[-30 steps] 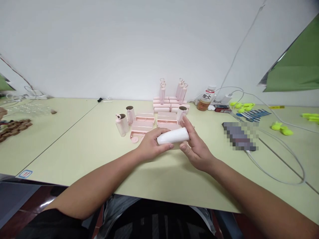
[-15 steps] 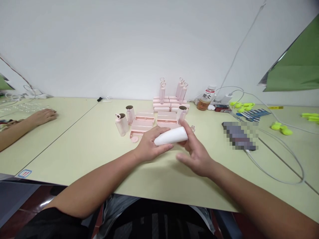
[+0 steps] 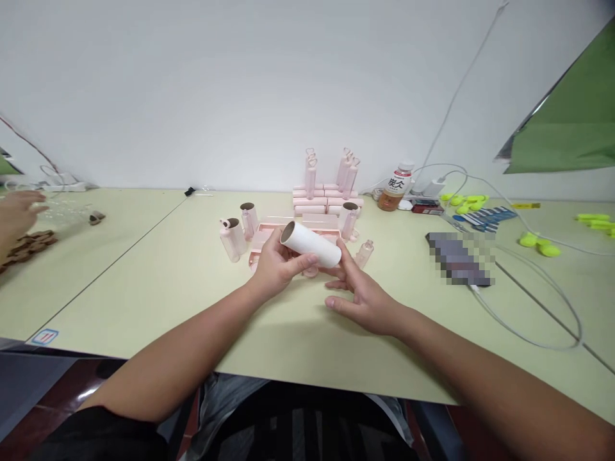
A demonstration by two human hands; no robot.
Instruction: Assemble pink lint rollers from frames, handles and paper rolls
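A white tube (image 3: 311, 246) is tilted in front of me, its open brown end up at the left. My left hand (image 3: 278, 264) is closed round the tube's left part, thumb on the near side. My right hand (image 3: 358, 291) is open at the tube's lower right end, fingertips against it and thumb apart. Pink open cases (image 3: 321, 222) lie behind the tube, partly hidden by it. A small clear pink bottle (image 3: 365, 253) leans beside them. Cardboard tubes with pink bottles stand at the left (image 3: 233, 238) and behind the hands (image 3: 348, 221).
Stacked pink cases (image 3: 310, 202) with upright pink bottles stand by the wall. To their right are a drink bottle (image 3: 396, 187), a phone (image 3: 459, 259) with a cable, and yellow-green pieces (image 3: 539, 243). Another person's hand (image 3: 19, 214) is at the far left near brown pieces (image 3: 29, 246).
The tube has turned, so its open end now faces up at the left. My right hand has shifted slightly left and down. The other person's hand has moved left, uncovering brown pieces.
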